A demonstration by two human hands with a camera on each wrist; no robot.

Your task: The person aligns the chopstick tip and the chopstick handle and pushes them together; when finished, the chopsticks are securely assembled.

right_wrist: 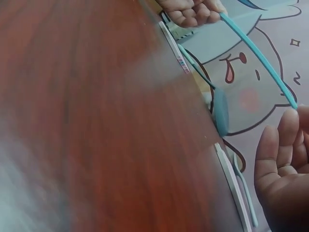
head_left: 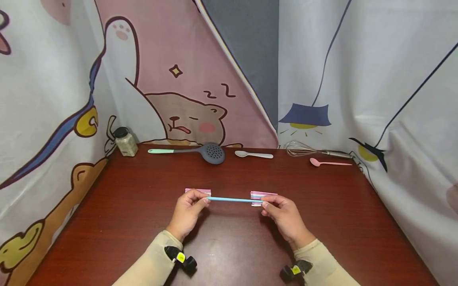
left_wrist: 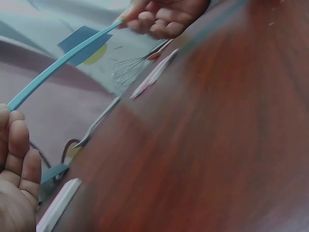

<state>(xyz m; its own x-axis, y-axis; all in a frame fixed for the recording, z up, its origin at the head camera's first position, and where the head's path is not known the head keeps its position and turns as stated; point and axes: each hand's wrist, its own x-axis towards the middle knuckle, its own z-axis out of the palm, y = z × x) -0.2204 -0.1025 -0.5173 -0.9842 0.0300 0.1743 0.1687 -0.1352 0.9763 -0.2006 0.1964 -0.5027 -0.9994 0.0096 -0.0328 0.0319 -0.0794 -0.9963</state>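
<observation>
A thin light-blue straw (head_left: 234, 199) stretches level between the two hands, raised above the table. My left hand (head_left: 187, 211) pinches its left end between thumb and fingers. At the other end, my right hand (head_left: 287, 217) pinches it the same way. In the left wrist view the straw (left_wrist: 60, 63) looks slightly bowed. Just behind the left hand lies a small bunch of pink and white straws (head_left: 198, 190), partly covered by that hand. Beside the right fingers lies another bunch of pink, blue and white straws (head_left: 264, 193), partly hidden.
Along the back edge of the brown table (head_left: 225, 246) lie a grey slotted skimmer (head_left: 213, 153), a white spoon (head_left: 254, 155), a whisk (head_left: 315, 151) and a pink spoon (head_left: 330, 163). A black-capped jar (head_left: 126, 143) stands at the back left. Printed curtains (head_left: 193, 47) enclose the table.
</observation>
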